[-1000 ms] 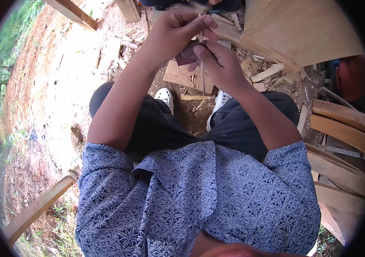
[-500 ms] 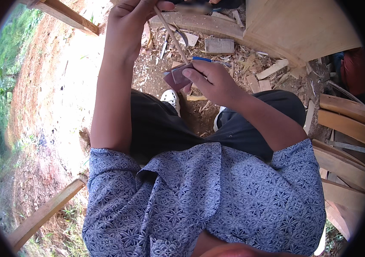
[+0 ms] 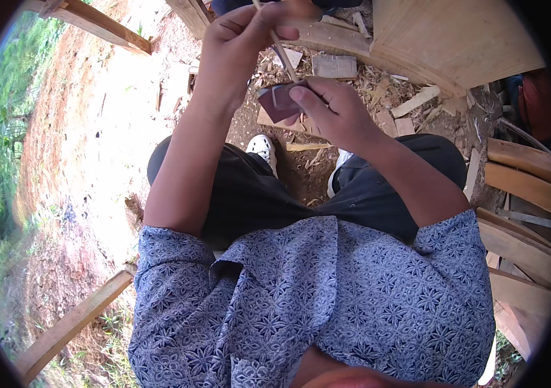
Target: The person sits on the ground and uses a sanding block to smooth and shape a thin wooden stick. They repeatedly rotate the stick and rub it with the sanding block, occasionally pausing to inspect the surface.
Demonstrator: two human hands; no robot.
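A thin wooden stick (image 3: 284, 55) slants between my two hands in front of my knees. My left hand (image 3: 240, 39) is closed round its upper part near the top of the view. Lower down, my right hand (image 3: 337, 110) pinches a folded piece of brown sandpaper (image 3: 278, 103), thumb on top, against the stick's lower end. The sandpaper wraps at least partly round the stick; the fingers underneath are mostly hidden.
Wood shavings and offcuts lie on the ground, with a grey block (image 3: 334, 66) among them. A large wooden panel (image 3: 450, 45) stands at the upper right. Curved boards (image 3: 521, 187) are stacked at the right. A wooden post (image 3: 72, 323) slants at the lower left.
My left hand has moved right, closer to my right hand, and the stick now stands steeper. My right hand has shifted slightly right and up with the sandpaper.
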